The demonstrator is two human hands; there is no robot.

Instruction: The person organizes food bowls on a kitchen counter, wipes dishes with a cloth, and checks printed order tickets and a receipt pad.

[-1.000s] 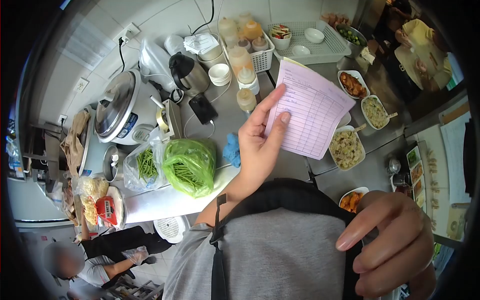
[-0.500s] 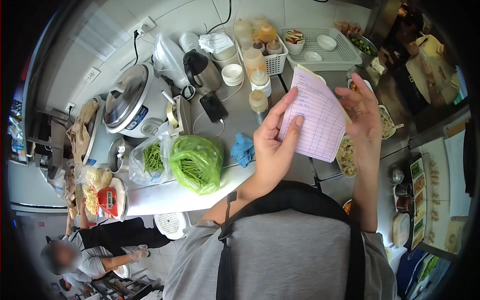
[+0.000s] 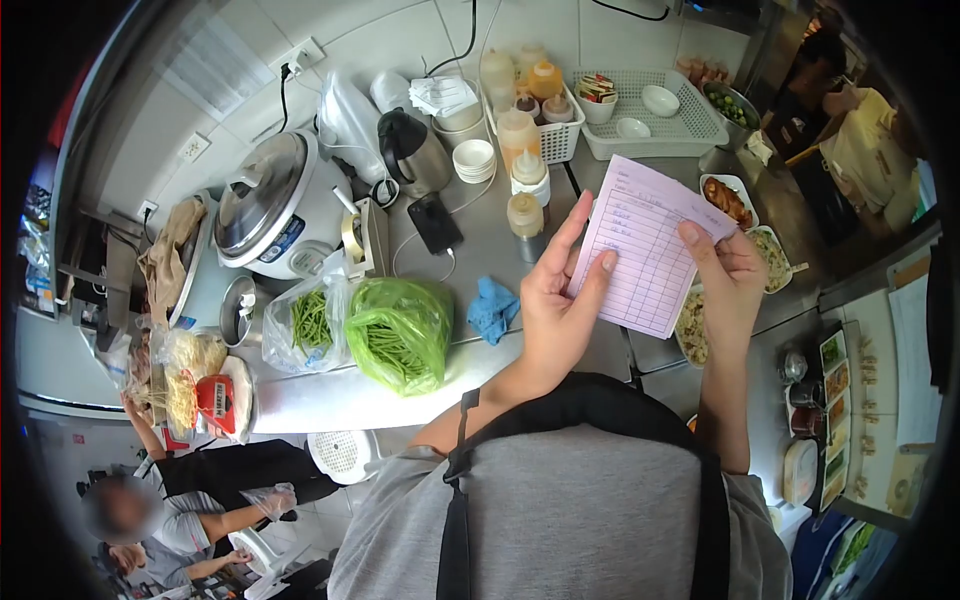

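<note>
Ruled pink slips (image 3: 645,255) with handwriting are held up over the steel counter, in front of my chest. My left hand (image 3: 560,305) grips their left edge, its thumb across the front. At the upper right corner my right hand (image 3: 728,285) pinches the paper between thumb and fingers. Just behind the slips are bowls of food, one with browned meat (image 3: 725,200) and one with a pale mixed salad (image 3: 690,330), partly hidden by the paper and my right hand. A blue cloth (image 3: 492,310) lies left of my left hand.
Left on the counter are bagged green beans (image 3: 400,345), a rice cooker (image 3: 265,200), a kettle (image 3: 413,155) and a phone (image 3: 435,223). Sauce bottles (image 3: 525,215) and a white basket tray (image 3: 655,135) stand behind. Co-workers (image 3: 185,515) are at lower left, another person (image 3: 870,150) at upper right.
My right hand has come up from the lower right and taken hold of the slips' upper right corner. The view has shifted, and a second person shows more clearly at lower left.
</note>
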